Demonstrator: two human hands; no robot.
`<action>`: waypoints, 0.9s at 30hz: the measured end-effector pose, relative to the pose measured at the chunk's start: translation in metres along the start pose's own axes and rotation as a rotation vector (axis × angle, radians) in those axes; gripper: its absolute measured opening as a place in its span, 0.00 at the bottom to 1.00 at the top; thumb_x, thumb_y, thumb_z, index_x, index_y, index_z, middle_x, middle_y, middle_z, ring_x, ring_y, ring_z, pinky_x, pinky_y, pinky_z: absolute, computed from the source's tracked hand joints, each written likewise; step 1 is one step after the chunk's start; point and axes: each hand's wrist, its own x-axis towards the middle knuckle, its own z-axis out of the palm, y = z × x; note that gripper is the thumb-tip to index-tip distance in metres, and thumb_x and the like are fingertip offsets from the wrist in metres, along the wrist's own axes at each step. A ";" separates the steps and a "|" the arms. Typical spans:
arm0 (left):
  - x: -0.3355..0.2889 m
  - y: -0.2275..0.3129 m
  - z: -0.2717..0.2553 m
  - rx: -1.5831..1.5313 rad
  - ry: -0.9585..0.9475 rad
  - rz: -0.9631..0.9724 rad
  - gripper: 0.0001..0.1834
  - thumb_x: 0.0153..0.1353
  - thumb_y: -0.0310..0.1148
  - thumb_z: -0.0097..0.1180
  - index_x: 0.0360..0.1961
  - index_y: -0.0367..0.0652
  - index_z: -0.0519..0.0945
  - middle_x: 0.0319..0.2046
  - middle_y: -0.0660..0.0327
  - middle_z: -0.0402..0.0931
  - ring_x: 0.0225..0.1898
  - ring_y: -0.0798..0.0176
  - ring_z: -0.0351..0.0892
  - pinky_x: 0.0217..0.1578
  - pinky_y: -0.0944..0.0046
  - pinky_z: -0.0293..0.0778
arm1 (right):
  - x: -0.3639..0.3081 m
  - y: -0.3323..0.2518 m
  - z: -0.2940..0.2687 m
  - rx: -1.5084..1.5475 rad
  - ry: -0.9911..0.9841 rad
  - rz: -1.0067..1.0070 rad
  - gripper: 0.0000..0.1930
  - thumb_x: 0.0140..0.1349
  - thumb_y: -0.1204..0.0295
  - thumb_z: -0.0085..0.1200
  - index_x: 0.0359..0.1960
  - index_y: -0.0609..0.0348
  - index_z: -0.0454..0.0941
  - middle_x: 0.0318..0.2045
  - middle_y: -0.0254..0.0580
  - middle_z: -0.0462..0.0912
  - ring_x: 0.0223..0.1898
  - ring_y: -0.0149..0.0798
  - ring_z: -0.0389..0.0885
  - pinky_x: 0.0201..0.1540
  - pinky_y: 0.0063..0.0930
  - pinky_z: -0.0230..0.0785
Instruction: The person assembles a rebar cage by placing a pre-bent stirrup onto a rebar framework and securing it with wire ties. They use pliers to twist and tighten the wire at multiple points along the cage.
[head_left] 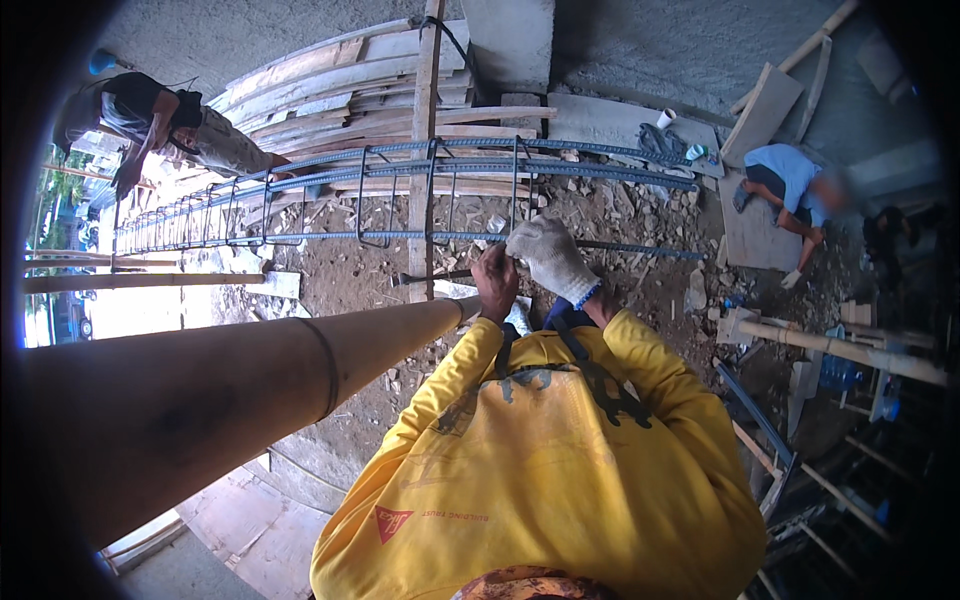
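A long cage of ribbed rebar [360, 237] with square stirrups [361, 200] runs across in front of me. My left hand [494, 282], bare, is closed beside the near bar. A dark thin-handled metal tool [440, 275] reaches out leftward from its fingers; its exact kind is unclear. My right hand [552, 262], in a whitish knit glove, is closed at the near bar, close to a stirrup's lower corner. The fingertips of both hands nearly meet there. Whatever the gloved fingers pinch is hidden.
A thick bamboo pole [230, 390] slants in from the lower left. An upright wooden post [423, 130] crosses the cage. Stacked planks [350, 85] lie behind, above rubble-strewn ground [620, 220]. One person [170, 120] stands far left; another [785, 185] crouches on the right.
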 end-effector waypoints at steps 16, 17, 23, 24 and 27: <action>0.005 0.006 -0.011 -0.441 -0.095 -0.357 0.13 0.71 0.35 0.63 0.37 0.32 0.83 0.27 0.66 0.79 0.30 0.73 0.72 0.32 0.68 0.69 | -0.017 -0.001 -0.001 -0.101 -0.029 -0.102 0.11 0.52 0.75 0.63 0.38 0.50 0.83 0.43 0.34 0.82 0.52 0.43 0.78 0.59 0.43 0.68; 0.006 0.005 -0.011 -0.450 -0.087 -0.334 0.14 0.71 0.35 0.63 0.37 0.32 0.83 0.28 0.66 0.80 0.31 0.73 0.72 0.32 0.67 0.69 | -0.017 -0.003 -0.003 -0.060 -0.011 -0.083 0.11 0.52 0.74 0.63 0.38 0.50 0.83 0.43 0.35 0.82 0.52 0.44 0.78 0.59 0.44 0.67; 0.004 0.008 -0.008 -0.429 -0.097 -0.331 0.14 0.70 0.36 0.65 0.38 0.31 0.83 0.29 0.65 0.81 0.31 0.72 0.73 0.35 0.68 0.70 | -0.014 -0.028 -0.008 -0.075 0.083 0.146 0.10 0.55 0.70 0.67 0.38 0.53 0.82 0.38 0.40 0.82 0.49 0.49 0.78 0.56 0.50 0.69; 0.004 0.010 -0.009 -0.389 -0.102 -0.341 0.14 0.69 0.36 0.65 0.38 0.31 0.83 0.29 0.65 0.81 0.32 0.72 0.73 0.35 0.68 0.71 | -0.014 -0.033 -0.006 -0.102 0.135 0.224 0.10 0.54 0.70 0.67 0.37 0.53 0.82 0.38 0.40 0.82 0.48 0.50 0.78 0.55 0.50 0.69; 0.004 0.015 -0.011 -0.380 -0.094 -0.350 0.16 0.70 0.37 0.65 0.38 0.31 0.83 0.29 0.65 0.81 0.32 0.72 0.73 0.36 0.67 0.71 | -0.009 -0.041 -0.002 -0.185 0.077 0.356 0.08 0.55 0.71 0.64 0.36 0.53 0.82 0.34 0.43 0.82 0.46 0.52 0.78 0.52 0.49 0.69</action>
